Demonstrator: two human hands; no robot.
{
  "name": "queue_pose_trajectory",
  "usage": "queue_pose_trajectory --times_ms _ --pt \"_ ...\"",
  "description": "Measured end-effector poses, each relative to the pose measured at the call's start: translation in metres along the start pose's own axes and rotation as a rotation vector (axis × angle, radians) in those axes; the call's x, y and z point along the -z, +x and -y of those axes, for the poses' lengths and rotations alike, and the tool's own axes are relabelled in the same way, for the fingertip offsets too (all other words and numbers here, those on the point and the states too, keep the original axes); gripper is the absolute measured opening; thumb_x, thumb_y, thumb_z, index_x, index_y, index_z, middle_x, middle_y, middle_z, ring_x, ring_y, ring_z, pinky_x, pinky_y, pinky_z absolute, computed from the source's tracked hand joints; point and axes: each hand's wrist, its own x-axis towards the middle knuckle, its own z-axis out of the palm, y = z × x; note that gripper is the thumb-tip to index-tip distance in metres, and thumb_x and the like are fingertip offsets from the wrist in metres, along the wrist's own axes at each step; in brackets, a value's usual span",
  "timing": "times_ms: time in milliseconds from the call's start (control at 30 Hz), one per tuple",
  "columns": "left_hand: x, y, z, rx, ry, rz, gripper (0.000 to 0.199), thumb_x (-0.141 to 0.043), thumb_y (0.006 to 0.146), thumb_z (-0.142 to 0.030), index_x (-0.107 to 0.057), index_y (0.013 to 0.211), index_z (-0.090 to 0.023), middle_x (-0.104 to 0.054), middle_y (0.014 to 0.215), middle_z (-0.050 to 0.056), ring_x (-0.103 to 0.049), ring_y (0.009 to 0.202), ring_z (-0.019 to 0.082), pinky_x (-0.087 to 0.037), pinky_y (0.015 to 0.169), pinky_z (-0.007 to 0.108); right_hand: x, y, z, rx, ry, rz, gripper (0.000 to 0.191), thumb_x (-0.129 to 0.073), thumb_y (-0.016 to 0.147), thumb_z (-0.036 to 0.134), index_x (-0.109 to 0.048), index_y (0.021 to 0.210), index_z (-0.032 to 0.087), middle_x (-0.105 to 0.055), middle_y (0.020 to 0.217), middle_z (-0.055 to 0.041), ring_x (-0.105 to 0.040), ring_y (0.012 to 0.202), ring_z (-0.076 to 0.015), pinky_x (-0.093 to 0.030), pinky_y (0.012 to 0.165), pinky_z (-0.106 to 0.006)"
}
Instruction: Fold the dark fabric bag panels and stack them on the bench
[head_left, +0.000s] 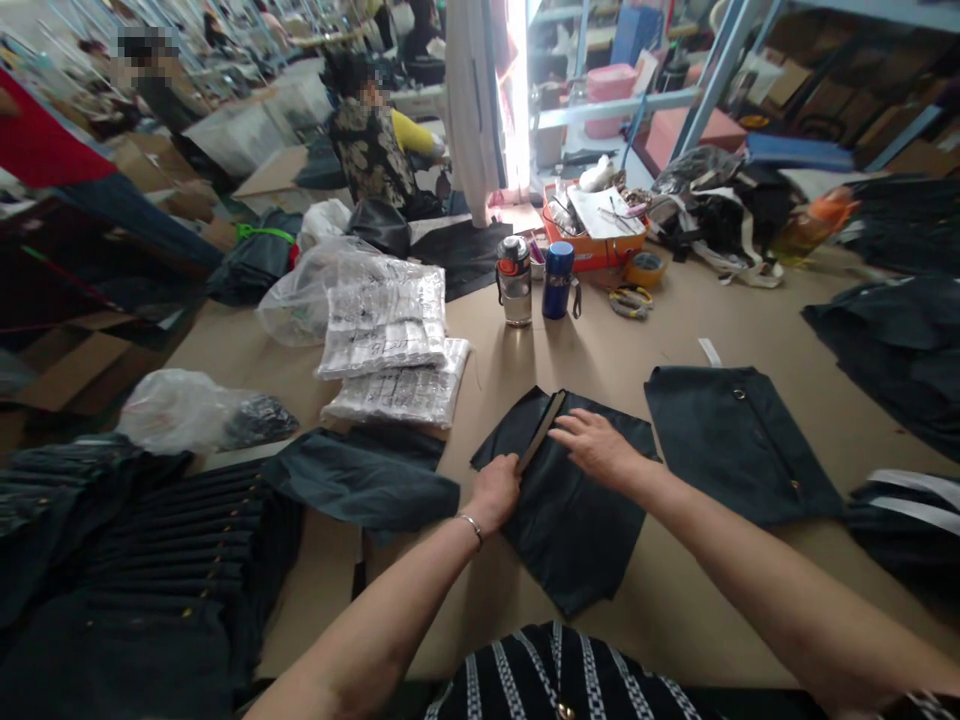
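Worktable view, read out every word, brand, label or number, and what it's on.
No text is readable here.
White packs in clear plastic: dark marks like writing, too blurred.
Clear bottle with black-and-red lid: any print too small.
White paper on the orange bin: too small.
Narrow tan strip: none legible.

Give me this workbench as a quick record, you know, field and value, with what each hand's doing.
left hand: gripping the near end of a narrow strip
right hand: fingers spread, beside the strip
under the hands: dark fabric piece, strip slanting across it
surface: brown table
right of fabric: dark zippered piece, lying flat
near left: stack of dark pieces
far left: plastic-wrapped packs
beyond fabric: clear bottle and blue flask, both upright
behind flask: orange tray holding papers
strip material: cannot tell
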Motion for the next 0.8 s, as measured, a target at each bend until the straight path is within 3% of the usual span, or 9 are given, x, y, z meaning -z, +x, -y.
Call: queue_pose_trajectory --times_ms 67,167,300,367,467,533,600,700,800 --pt "0.010 -0.008 -0.004 -0.063 0.015 -0.022 0.016 -0.047 0.084 -0.021 -0.058 0.095 -0.021 -0.062 0.098 0.008 -0.061 0.087 0.021 -0.044 0.073 0.031 0.001 0.029 0.028 0.125 -0.104 0.147 0.039 -0.042 0.084 0.011 -0.058 0.117 0.020 -0.050 0.132 -0.0122 -0.038 0.127 -0.0312 -0.028 0.104 -0.052" --pt "0.031 -0.027 -0.007 -0.106 0.040 -0.101 0.020 -0.043 0.086 -0.022 -0.059 0.097 -0.020 -0.060 0.098 0.009 -0.058 0.091 0.023 -0.044 0.078 0.034 0.021 0.049 0.038 0.164 -0.149 0.330 0.024 -0.045 0.082 0.013 -0.068 0.089 0.015 -0.067 0.098 -0.0129 -0.060 0.098 -0.0267 -0.041 0.091 -0.043" --pt "0.060 -0.060 -0.009 -0.325 -0.124 -0.572 0.024 -0.050 0.085 -0.025 -0.058 0.107 -0.020 -0.055 0.114 0.010 -0.043 0.117 0.027 -0.033 0.102 0.044 0.070 0.049 0.026 0.048 -0.174 0.305 0.021 -0.046 0.084 0.023 -0.066 0.088 0.016 -0.068 0.083 -0.0121 -0.065 0.078 -0.0241 -0.045 0.065 -0.032" --pt "0.072 -0.072 -0.013 -0.352 -0.386 -0.678 0.020 -0.053 0.085 -0.029 -0.058 0.101 -0.019 -0.056 0.109 0.009 -0.048 0.111 0.024 -0.037 0.100 0.041 0.096 0.045 0.028 -0.033 -0.182 0.209 0.023 -0.048 0.086 0.033 -0.064 0.091 0.017 -0.068 0.087 -0.0123 -0.064 0.081 -0.0244 -0.044 0.065 -0.031" --pt "0.087 -0.078 -0.029 -0.156 -0.977 -0.464 0.035 -0.060 0.080 -0.041 -0.052 0.106 -0.019 -0.056 0.098 0.006 -0.057 0.085 0.018 -0.051 0.075 0.033 0.118 0.038 0.049 -0.090 -0.148 0.025 0.026 -0.048 0.086 0.041 -0.059 0.092 0.018 -0.066 0.090 -0.0097 -0.063 0.080 -0.0222 -0.042 0.064 -0.029" --pt "0.095 -0.075 -0.043 -0.049 -1.368 -0.268 0.046 -0.061 0.078 -0.047 -0.046 0.113 -0.021 -0.057 0.094 0.003 -0.059 0.077 0.015 -0.052 0.065 0.029 0.115 0.034 0.071 -0.071 -0.094 -0.043 0.025 -0.043 0.088 0.040 -0.057 0.093 0.019 -0.064 0.091 -0.0084 -0.061 0.077 -0.0204 -0.040 0.062 -0.028" --pt "0.098 -0.070 -0.054 0.002 -1.647 -0.193 0.043 -0.060 0.079 -0.046 -0.047 0.112 -0.021 -0.059 0.092 0.003 -0.060 0.074 0.013 -0.052 0.063 0.027 0.099 0.029 0.093 -0.081 0.044 -0.074 0.024 -0.043 0.088 0.039 -0.056 0.093 0.019 -0.063 0.090 -0.0073 -0.060 0.076 -0.0193 -0.041 0.063 -0.027" --pt "0.093 -0.064 -0.055 0.130 -1.814 -0.188 0.032 -0.061 0.079 -0.041 -0.055 0.099 -0.016 -0.064 0.088 0.005 -0.061 0.070 0.012 -0.049 0.061 0.022 0.069 0.018 0.107 -0.202 0.582 -0.084 0.029 -0.055 0.080 0.043 -0.054 0.092 0.018 -0.063 0.085 -0.0045 -0.060 0.077 -0.0186 -0.044 0.067 -0.028" --pt "0.080 -0.068 -0.044 0.183 -1.852 -0.134 0.032 -0.067 0.075 -0.038 -0.062 0.095 -0.014 -0.067 0.085 0.007 -0.062 0.071 0.014 -0.049 0.066 0.024 0.047 0.001 0.092 -0.300 1.251 0.001 0.044 -0.061 0.075 0.047 -0.053 0.108 0.018 -0.066 0.091 -0.0032 -0.062 0.081 -0.0195 -0.049 0.071 -0.030"
